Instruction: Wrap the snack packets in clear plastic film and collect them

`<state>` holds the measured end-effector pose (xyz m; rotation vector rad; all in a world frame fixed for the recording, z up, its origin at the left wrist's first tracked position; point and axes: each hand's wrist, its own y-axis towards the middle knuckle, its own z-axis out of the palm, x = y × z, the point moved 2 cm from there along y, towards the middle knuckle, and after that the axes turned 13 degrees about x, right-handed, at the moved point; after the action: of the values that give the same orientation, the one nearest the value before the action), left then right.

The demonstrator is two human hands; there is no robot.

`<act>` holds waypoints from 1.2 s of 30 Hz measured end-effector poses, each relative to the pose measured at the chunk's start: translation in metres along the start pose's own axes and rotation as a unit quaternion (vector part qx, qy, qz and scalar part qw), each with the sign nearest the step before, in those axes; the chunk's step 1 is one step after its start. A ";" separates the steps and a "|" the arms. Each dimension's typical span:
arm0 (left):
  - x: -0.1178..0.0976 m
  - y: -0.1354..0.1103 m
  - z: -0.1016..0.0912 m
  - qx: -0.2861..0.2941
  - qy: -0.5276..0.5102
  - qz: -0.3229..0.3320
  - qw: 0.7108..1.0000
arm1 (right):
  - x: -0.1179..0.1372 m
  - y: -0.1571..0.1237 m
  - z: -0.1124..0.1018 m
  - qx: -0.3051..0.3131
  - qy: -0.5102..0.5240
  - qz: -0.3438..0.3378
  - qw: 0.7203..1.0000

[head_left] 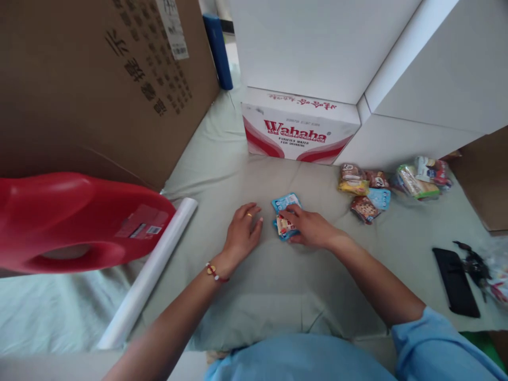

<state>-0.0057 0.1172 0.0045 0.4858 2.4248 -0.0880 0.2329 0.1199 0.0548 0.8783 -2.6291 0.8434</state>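
My left hand (243,233) rests over the cloth, fingers loosely bent and apart, with nothing in it. A ring and a beaded bracelet show on that hand and wrist. To its right, a small blue snack packet (286,202) lies on the cloth. Against its near side is another small packet with a cream and red front (283,225) and blue edges. My right hand (308,226) reaches in from the right, its fingers and thumb closed around this nearer packet. The hand covers the packet's right part.
Several wrapped snacks (365,207) and a clear bag of snacks (423,177) lie to the right. A Wahaha carton (296,132) stands behind. At left are a white roll (153,267), a red plastic object (79,211) and a large cardboard box (99,95). A black phone (454,280) lies far right.
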 end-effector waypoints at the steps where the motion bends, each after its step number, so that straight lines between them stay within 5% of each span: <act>1: 0.002 -0.006 0.000 0.004 -0.002 0.000 1.000 | 0.005 0.003 0.002 0.017 -0.020 0.013 1.000; 4: 0.002 -0.013 0.004 0.007 -0.007 -0.001 1.000 | 0.014 0.005 0.007 0.040 -0.047 0.048 0.997; 8: -0.009 0.006 0.014 0.025 0.008 0.033 0.999 | 0.017 -0.003 0.014 0.030 -0.011 0.091 0.995; 15: -0.032 0.042 0.031 0.159 0.113 0.063 0.979 | 0.011 -0.028 0.024 0.010 0.002 0.108 0.994; 19: -0.031 0.040 0.031 0.177 0.102 0.080 0.976 | 0.000 -0.040 0.011 -0.027 0.030 0.117 0.992; 22: -0.026 0.033 0.028 0.133 0.076 0.081 0.985 | -0.008 -0.030 -0.011 -0.081 0.021 0.124 0.989; 29: -0.007 -0.029 -0.005 0.017 0.041 0.069 0.997 | -0.012 0.029 -0.039 0.027 -0.084 0.051 0.995; 36: 0.022 -0.142 -0.053 -0.071 0.112 -0.069 0.989 | -0.015 0.021 -0.030 0.025 -0.114 0.102 0.988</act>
<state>-0.1052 0.0021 0.0240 0.2750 2.6600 0.0849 0.2336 0.1585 0.0637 0.7683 -2.9492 0.9097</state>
